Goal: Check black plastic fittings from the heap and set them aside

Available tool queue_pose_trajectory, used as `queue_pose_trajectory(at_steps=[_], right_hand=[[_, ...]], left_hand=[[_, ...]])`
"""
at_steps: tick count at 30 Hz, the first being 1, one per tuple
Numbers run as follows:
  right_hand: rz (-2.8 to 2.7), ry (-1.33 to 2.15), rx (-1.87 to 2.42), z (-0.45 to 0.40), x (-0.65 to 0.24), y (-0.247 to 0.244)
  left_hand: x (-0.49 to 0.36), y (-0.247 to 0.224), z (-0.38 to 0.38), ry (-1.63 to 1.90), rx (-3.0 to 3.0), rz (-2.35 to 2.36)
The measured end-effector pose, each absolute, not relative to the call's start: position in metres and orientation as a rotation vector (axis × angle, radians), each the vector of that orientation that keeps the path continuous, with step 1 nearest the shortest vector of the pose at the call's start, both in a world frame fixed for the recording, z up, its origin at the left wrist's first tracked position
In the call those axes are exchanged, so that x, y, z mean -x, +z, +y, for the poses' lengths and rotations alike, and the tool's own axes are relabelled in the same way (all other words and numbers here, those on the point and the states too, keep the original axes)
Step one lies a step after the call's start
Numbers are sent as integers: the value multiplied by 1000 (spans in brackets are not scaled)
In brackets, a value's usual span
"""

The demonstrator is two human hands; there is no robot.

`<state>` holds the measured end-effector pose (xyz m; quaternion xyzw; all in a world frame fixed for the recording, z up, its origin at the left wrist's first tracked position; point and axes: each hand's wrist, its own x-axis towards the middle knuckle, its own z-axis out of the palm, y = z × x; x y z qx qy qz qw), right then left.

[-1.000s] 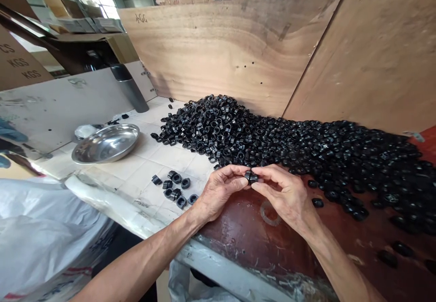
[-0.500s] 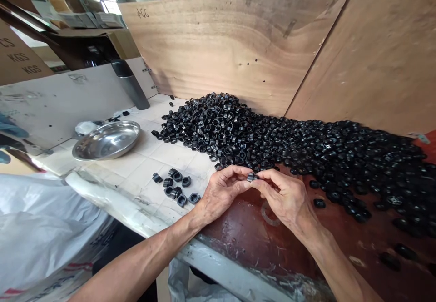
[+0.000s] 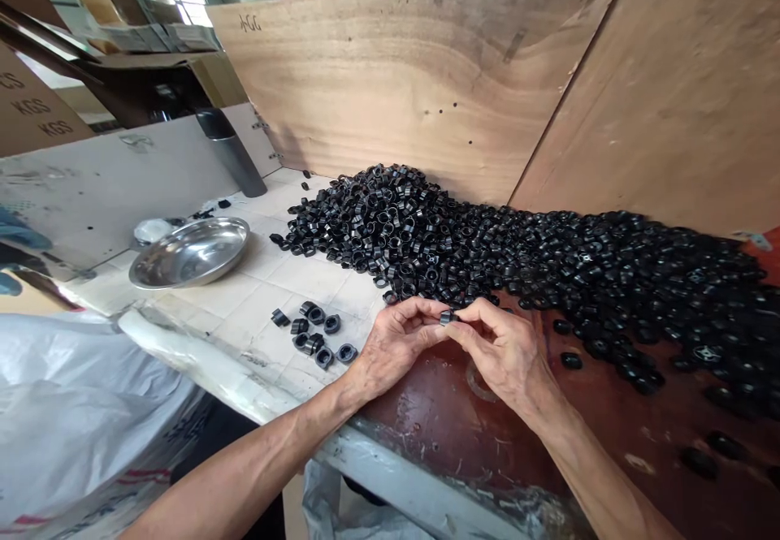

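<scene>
Between the fingertips of both hands is a small black plastic ring-shaped part (image 3: 448, 317), held just above the front of the table. My left hand (image 3: 399, 341) pinches its left side with thumb and forefinger. My right hand (image 3: 503, 349) grips the other side the same way, its fingertips hiding part of the piece. Left of my left hand, several similar black rings (image 3: 315, 333) lie loose on the pale surface. Behind both hands rises a long heap of black plastic parts (image 3: 390, 223), ring-like on the left and looking more like caps on the right.
A shallow steel bowl (image 3: 190, 256) sits at the left, with a dark flask (image 3: 235, 154) behind it. Plywood boards (image 3: 390, 77) wall off the back. A white sack (image 3: 79, 426) stands below the plastic-wrapped front edge (image 3: 201, 361). Loose black caps (image 3: 571, 360) lie on the reddish-brown board (image 3: 439, 418).
Both hands keep their pinch on the black ring, almost in place. The right hand has shifted very slightly left, and the camera view has moved a little.
</scene>
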<state>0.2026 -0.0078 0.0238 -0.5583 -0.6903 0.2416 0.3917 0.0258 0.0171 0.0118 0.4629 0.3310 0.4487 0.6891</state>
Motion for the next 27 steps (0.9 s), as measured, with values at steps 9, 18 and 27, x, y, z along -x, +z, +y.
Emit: queue_pose_trajectory(at_steps=[9, 18, 27], right_hand=[[-1739, 556, 1398, -9, -203, 26], [-1731, 506, 1612, -13, -202, 28], [-1728, 655, 1468, -12, -204, 32]], left_hand=[[-27, 7, 16, 1065, -1080, 684], [-29, 6, 15, 1087, -1141, 722], [-27, 8, 17, 1095, -1034, 715]])
